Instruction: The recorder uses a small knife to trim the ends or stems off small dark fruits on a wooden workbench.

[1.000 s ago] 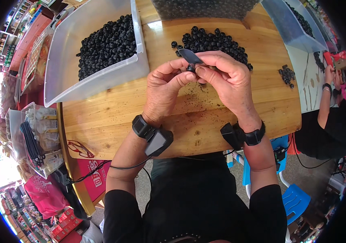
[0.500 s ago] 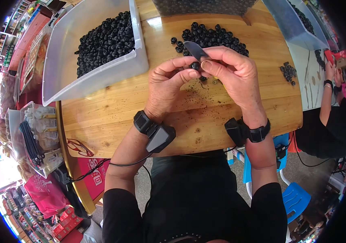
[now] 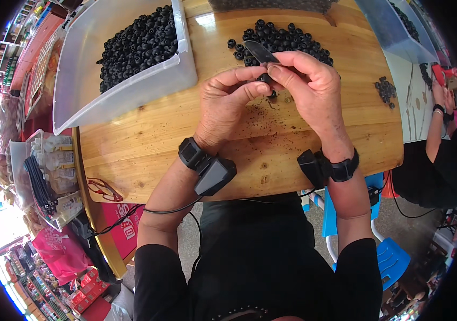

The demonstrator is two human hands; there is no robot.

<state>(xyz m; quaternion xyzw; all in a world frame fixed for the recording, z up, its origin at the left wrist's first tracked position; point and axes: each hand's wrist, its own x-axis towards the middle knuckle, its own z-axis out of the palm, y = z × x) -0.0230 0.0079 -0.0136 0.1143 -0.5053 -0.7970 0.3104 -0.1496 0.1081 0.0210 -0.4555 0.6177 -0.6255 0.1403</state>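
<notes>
Thumb and fingertips of my left hand point(image 3: 222, 104) are closed in a pinch on a round black bead point(image 3: 263, 78). Pressed close against it, my right hand point(image 3: 316, 93) grips a small knife point(image 3: 261, 52), its dark blade pointing up and to the left. The knife's handle is hidden in my fingers. Just beyond my hands lies a loose pile of black beads point(image 3: 290, 43) with pale rings at their holes. Another bead point(image 3: 272, 94) is on the table below my fingertips, and dark crumbs point(image 3: 268, 119) are scattered there.
A translucent bin point(image 3: 177, 77) of black beads stands at the left, and further bins point(image 3: 416, 48) at the far edge and right. A small dark cluster point(image 3: 386, 92) lies on the wooden table point(image 3: 169, 139) at right. Red glasses point(image 3: 104, 189) rest near left. Another person's hands point(image 3: 442, 99) work at far right.
Both hands stay together, the left one shifted slightly to the right. The bead between the fingers is now more covered, and the blade tilts a little differently.
</notes>
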